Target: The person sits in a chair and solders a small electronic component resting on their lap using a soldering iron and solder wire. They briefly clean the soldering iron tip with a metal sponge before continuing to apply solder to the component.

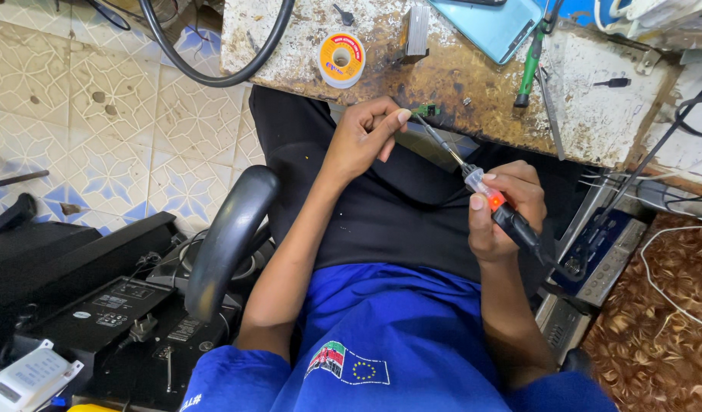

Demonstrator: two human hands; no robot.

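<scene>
My right hand (503,210) grips a soldering iron (497,204) with a black handle, an orange button and a clear collar; its thin metal tip points up and left. My left hand (364,136) pinches a small green circuit board (426,111) just below the worn workbench edge (473,114). The iron's tip reaches to the board at my left fingertips. Both hands are held over my lap, above black trousers and a blue shirt.
On the bench lie a spool of solder wire (341,59), a green-handled screwdriver (529,67), tweezers (550,111) and a teal flat case (492,24). A black chair armrest (229,236) stands at my left, electronic units (114,313) on the tiled floor, more devices (603,255) at right.
</scene>
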